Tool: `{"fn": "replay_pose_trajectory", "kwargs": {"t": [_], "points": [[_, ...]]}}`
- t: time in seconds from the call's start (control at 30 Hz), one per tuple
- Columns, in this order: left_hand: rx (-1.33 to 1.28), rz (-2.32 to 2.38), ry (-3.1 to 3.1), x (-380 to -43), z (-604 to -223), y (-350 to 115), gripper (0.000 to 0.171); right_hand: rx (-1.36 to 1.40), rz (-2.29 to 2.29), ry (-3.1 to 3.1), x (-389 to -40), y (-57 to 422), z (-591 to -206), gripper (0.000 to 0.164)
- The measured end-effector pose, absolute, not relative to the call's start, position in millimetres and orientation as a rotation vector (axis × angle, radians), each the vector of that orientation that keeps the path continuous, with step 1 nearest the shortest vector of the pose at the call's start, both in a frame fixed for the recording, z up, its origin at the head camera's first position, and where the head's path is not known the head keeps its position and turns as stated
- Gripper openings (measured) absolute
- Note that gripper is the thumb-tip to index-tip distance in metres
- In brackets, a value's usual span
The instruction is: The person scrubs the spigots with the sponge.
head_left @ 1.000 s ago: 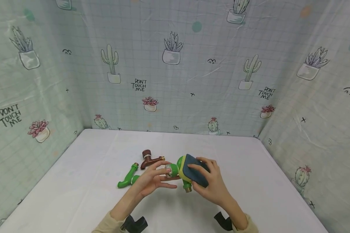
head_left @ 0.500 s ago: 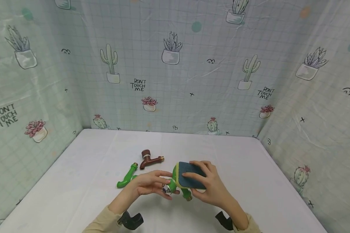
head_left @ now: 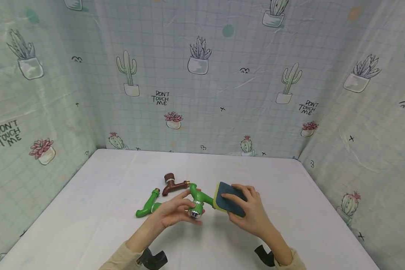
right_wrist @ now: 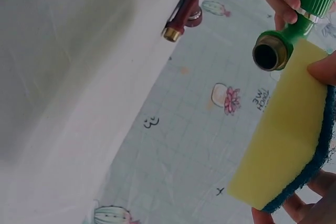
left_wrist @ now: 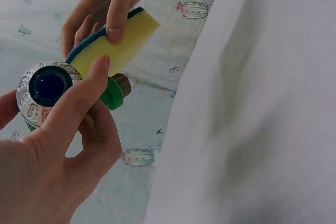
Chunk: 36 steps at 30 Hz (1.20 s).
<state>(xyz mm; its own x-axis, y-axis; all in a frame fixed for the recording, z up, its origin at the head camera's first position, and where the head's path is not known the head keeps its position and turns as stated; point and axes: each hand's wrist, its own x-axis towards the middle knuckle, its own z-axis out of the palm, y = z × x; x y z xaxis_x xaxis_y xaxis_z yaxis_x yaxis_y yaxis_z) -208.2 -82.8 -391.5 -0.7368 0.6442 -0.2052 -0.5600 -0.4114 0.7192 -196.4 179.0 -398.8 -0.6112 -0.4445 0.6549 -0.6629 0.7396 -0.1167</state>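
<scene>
My left hand (head_left: 176,210) grips a green faucet (head_left: 198,198) by its knob end, above the table. The knob has a silver cap with a dark blue centre, plain in the left wrist view. A brass threaded end (right_wrist: 270,52) points out of the faucet in the right wrist view. My right hand (head_left: 249,212) holds a sponge (head_left: 230,199), yellow on one side with a dark blue scouring layer on the other. The sponge's yellow side (right_wrist: 286,124) lies right at the faucet's threaded end, its edge bent slightly under my fingers.
A brown faucet (head_left: 172,185) and a second green faucet (head_left: 150,205) lie on the white table (head_left: 273,180) to the left. Black wrist-camera mounts (head_left: 153,259) show beneath both forearms. Patterned cloth (head_left: 202,93) hangs round the table's back and sides.
The faucet has turned in my left hand, so its spout now points up and its knob down. My right hand has shifted the sponge right, from the faucet's body to its threaded end.
</scene>
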Motion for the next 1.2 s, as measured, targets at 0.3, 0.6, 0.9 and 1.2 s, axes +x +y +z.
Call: {"fn": "replay_pose_trajectory", "kwargs": {"t": [0.3,0.6,0.9,1.2], "points": [[0.138,2.109,1.303,-209,-401,-67,0.057,0.861,0.472,-2.309,-200,170,-400,0.053],[0.094,2.132,1.409,-208,-401,-71,0.066,0.833,0.471,-2.273,-202,171,-401,0.053],[-0.051,2.314,1.186,-205,-397,-70,0.063,0.962,0.476,-2.202,-195,173,-415,0.033],[-0.041,2.351,1.219,-206,-394,-73,0.06,0.986,0.497,-2.151,-191,180,-408,0.033]]}}
